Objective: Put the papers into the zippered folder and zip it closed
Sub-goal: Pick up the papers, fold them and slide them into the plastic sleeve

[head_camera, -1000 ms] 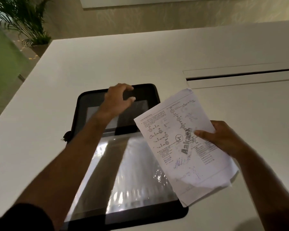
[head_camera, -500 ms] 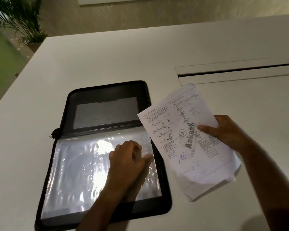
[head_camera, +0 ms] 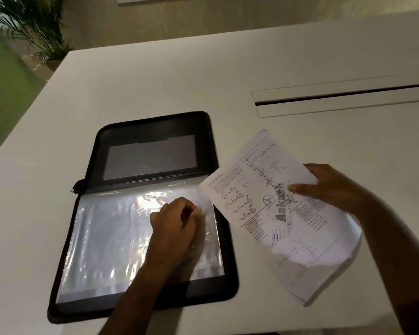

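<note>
The black zippered folder [head_camera: 153, 151] lies open on the white worktop [head_camera: 155, 81]. The left hand [head_camera: 173, 222] pinches its shiny clear plastic sleeve [head_camera: 107, 238]. The right hand [head_camera: 334, 187] grips the white printed papers [head_camera: 276, 213] just beside the folder.

My hands: left hand [head_camera: 173, 222] forward on a bare forearm, palm down, fingers curled and pinching at the tips; right hand [head_camera: 334, 187] raised, thumb clamped over curled fingers, gripping.
</note>
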Tool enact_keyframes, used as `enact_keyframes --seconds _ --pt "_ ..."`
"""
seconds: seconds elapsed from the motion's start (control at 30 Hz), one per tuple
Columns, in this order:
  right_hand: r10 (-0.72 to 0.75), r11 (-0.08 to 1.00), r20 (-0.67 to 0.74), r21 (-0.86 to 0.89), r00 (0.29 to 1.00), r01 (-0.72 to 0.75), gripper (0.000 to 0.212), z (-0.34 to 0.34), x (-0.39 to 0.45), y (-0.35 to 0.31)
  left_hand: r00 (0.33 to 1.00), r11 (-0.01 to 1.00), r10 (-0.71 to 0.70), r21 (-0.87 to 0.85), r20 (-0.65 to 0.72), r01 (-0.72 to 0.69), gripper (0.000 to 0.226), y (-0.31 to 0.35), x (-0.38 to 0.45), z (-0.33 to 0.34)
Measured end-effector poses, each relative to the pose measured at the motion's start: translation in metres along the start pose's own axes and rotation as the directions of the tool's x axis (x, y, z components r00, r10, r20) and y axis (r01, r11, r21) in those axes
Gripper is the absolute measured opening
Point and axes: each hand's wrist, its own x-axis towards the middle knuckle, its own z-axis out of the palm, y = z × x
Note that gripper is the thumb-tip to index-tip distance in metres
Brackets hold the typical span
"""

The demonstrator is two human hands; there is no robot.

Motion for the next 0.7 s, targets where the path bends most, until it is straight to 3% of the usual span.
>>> enact_keyframes --seconds 0.33,0.57,0.7 --pt "0.041 0.999 0.053 -0.018 0.998 -0.040 0.028 -0.025 0.000 -0.005 0.993 0.984 -0.116 -0.138 -0.039 0.110 0.017 0.007 0.000 -0.008" --pt "0.086 0.996 0.220 -0.054 0.972 -0.076 0.015 -0.024 0.014 -0.025 0.987 0.973 -0.158 -0.172 0.007 0.157 0.020 0.014 0.002 -0.012" --pt "0.089 0.995 0.332 -0.078 0.939 -0.066 0.025 -0.020 0.030 -0.044 0.987 0.973 -0.159 -0.168 0.028 0.161 0.022 0.016 0.002 -0.014"
